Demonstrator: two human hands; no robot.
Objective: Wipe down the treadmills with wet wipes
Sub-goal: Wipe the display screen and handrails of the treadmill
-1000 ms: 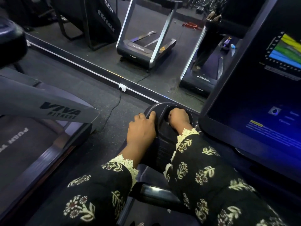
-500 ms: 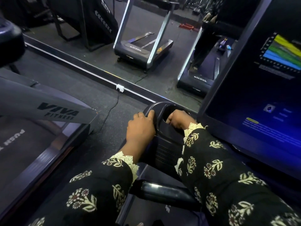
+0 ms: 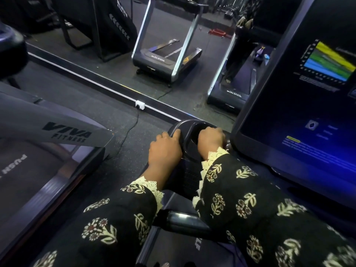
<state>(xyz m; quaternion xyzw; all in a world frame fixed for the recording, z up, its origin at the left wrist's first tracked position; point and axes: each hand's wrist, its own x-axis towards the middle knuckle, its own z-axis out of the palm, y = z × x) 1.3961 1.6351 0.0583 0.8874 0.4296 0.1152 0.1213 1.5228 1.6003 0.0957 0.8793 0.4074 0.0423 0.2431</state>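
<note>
Printed in black capitals on the grey slanted upright of the neighbouring treadmill [image 3: 57, 120], at the left: "VIVA FITNESS". On its dark belt, in pale letters seen upside down: "PUSH", then more letters cut off by the frame edge. On the lit screen [image 3: 308, 112] at the right: a striped chart in yellow, green and blue, a small yellow bar, and lines of fine text too blurred to read.

Directly ahead, the near treadmill [image 3: 192, 176], its console of dark plastic with a ribbed, grid-like patch. Just left of the screen, a rounded cup holder [image 3: 189, 128], smooth and glossy. Lower down, a round black handlebar [image 3: 185, 220], shiny.

The left hand [image 3: 165, 149] on the outer left rim of the cup holder, fingers curled over the edge, thumb laid along the rim. The right hand [image 3: 211, 139] down inside the cup holder, knuckles up, fingers bent under. Hands apart, with the inner curve of the holder between them. Contents of the holder hidden by the right hand. Presence of a wet wipe under those fingers: impossible to tell.

Both sleeves [image 3: 115, 218] of black cloth, printed with cream flowers, ending in cream lace cuffs.

Floor [image 3: 96, 112] of dark speckled rubber. Beyond it a mirror [image 3: 115, 70] reaching down to the floor, with a pale strip along its foot, reflecting two treadmills with silver uprights. On that strip a white wall socket [image 3: 140, 105], with a thin black cable [image 3: 129, 130] trailing over the floor toward the neighbouring treadmill.
</note>
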